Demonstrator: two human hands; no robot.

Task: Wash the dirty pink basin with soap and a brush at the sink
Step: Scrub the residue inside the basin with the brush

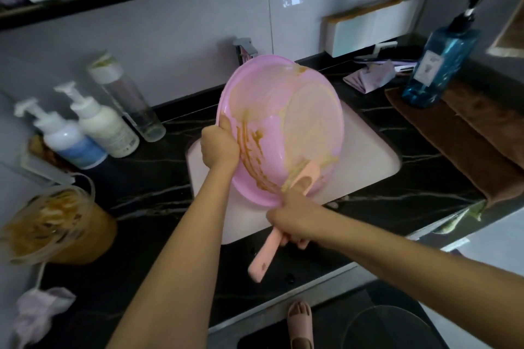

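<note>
The pink basin (297,110) is tilted up over the white sink (368,156), its inside facing me and smeared with brown and yellow streaks. My left hand (219,146) grips its left rim, thumb inside. My right hand (295,218) holds the pale pink brush (262,259) by its handle at the basin's lower rim. The brush head (303,180) lies against the inside of the basin near the bottom edge.
Two white pump bottles (85,127) and a clear bottle (127,99) stand left on the black counter. A dirty clear container (54,224) sits at front left. A blue pump bottle (442,59) stands on a brown towel (467,136) at right. The faucet (245,49) rises behind the basin.
</note>
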